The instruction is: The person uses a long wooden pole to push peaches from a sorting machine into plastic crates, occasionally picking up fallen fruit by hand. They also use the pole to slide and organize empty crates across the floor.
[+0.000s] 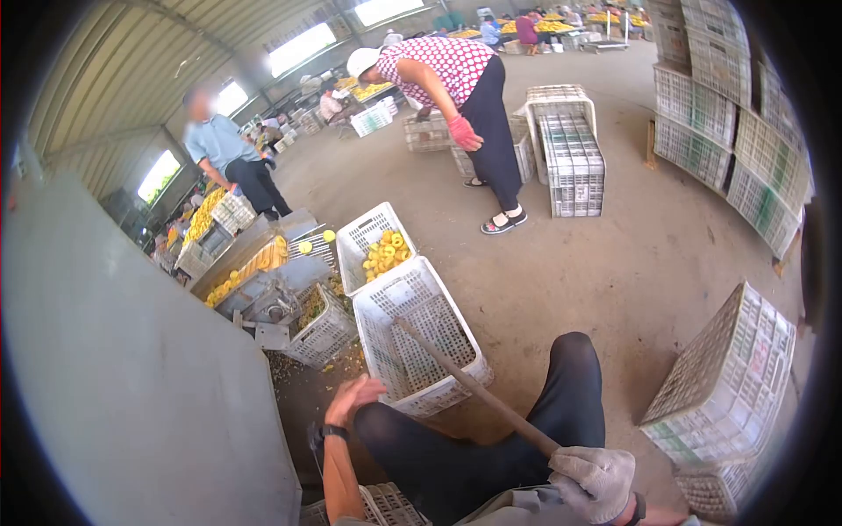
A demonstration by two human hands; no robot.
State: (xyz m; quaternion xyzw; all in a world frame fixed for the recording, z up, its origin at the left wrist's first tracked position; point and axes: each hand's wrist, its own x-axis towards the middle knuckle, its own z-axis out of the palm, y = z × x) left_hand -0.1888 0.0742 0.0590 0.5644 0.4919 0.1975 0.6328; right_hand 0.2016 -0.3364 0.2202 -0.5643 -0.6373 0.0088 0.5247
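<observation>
The wooden stick (478,390) is running up and to the left from the right hand (595,480), its far tip sitting inside the empty white crate (421,346) on the concrete floor (614,263). The gloved fingers (605,491) of that hand are wrapped tight round the near end of the stick. The left hand (351,399) is bare, with a dark watch (333,430) at the wrist; it is resting on the person's knee (386,421), just short of the crate's near corner, fingers curled loosely and gripping nothing that I can make out.

Just beyond the stick's tip, a second crate (368,237) is holding a heap of yellow fruit pieces (386,252). To the left of the left hand, a grey machine (263,294) is carrying more yellow fruit along its chute, with a basket (324,329) of scraps beside it.

Right of the right hand, a crate is lying tipped on its side (724,386). Farther off, a person in a dotted top (447,61) is bending over stacked crates (570,162), and another in a blue shirt (215,140) is standing behind the machine.

The risk, as I judge it — the stick is held only at its very end, so the far tip could slip off the mesh, or tip the light crate if pushed sideways.
</observation>
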